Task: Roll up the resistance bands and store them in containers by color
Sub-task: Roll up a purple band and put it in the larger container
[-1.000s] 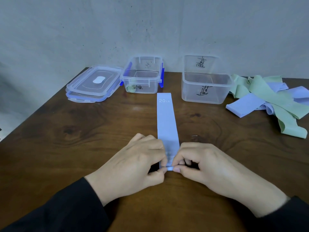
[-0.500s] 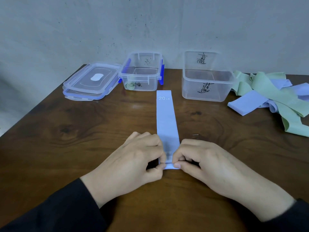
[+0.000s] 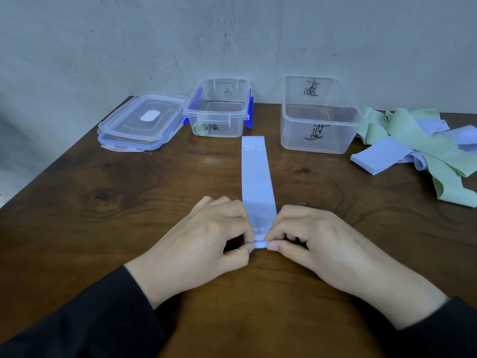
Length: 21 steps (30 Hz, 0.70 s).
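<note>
While my thumbs and forefingers pinch the near end of the blue band (image 3: 255, 177), that end has gone from lying flat a second ago to a first small turn of roll, just below the centre of the frame. I judge this to be the start of the rolling step for this band, with nearly its whole length yet to wind.

My left hand (image 3: 206, 241) and right hand (image 3: 317, 241) sit close together, each clamped on one edge of the tiny roll, fingers curled.

Its long axis runs straight away from me, from the roll at my fingertips up the frame to the far end marked "20 LB", which points at the gap between the two boxes. It lies flat on the worktop (image 3: 103, 202), so the roll should travel up that line.

Beyond it, right of centre, stands the open marked container (image 3: 320, 130), which looks empty. Left of centre is the blue-clipped container (image 3: 219, 109) with one rolled green band (image 3: 201, 129) inside. Two lids (image 3: 142, 122) are stacked at upper left. At the right edge lies a loose pile of bands (image 3: 418, 151), green and blue tangled together, all unrolled.
</note>
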{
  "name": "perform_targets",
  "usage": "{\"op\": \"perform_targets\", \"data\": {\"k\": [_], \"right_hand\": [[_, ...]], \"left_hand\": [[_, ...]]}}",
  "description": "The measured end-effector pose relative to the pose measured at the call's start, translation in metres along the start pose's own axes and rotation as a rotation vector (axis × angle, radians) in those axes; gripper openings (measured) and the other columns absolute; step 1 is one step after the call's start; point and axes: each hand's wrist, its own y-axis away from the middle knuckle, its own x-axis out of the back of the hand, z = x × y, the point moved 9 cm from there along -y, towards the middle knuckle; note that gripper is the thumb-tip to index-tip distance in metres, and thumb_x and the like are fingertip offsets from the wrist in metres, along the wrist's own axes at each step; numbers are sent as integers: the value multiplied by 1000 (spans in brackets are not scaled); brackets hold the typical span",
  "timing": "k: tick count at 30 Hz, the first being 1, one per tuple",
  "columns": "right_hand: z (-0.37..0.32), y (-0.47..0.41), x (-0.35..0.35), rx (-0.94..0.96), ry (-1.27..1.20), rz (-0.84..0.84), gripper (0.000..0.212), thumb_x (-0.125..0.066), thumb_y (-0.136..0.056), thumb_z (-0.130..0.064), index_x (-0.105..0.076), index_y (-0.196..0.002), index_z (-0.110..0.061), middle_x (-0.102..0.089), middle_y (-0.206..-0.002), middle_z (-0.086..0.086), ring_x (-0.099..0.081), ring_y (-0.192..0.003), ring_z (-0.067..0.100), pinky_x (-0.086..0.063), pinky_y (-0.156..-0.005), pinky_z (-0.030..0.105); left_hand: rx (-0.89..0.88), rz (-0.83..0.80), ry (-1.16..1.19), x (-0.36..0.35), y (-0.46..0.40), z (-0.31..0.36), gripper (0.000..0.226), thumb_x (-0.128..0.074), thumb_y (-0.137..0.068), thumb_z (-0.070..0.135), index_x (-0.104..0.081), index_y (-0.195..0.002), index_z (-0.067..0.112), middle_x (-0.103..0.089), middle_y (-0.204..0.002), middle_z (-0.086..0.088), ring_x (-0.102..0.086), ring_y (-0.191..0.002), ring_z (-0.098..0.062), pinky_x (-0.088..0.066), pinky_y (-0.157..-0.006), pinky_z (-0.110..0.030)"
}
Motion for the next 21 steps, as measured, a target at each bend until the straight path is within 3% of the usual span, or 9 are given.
{"op": "perform_targets", "data": {"k": [9,15,21], "right_hand": [[3,-2,-3,-30,-11,-7,18,-54,-98,-31,-71,-92,-28,-56,-94,-18,-57,-92,5,-45,-78,18],[1,0,-1,16,72,28,20,-65,-90,-40,-74,-100,-25,-51,-92,-21,-52,-85,-1,-45,-73,15],[3,-3,-1,24,96,78,15,-66,-93,-33,-75,-101,-25,-51,-90,-22,-51,-85,-1,-47,-75,19]], "left_hand": [[35,55,29,4,-1,-3,12,-56,-88,39,-65,-86,32,-49,-90,18,-50,-86,-8,-39,-83,-28],[37,18,-10,2,-1,-6,18,-59,-86,48,-67,-91,33,-52,-94,18,-50,-88,-8,-40,-81,-26],[64,15,17,2,-3,-10,23,-52,-89,51,-68,-91,34,-52,-94,19,-51,-91,-8,-39,-87,-25]]}}
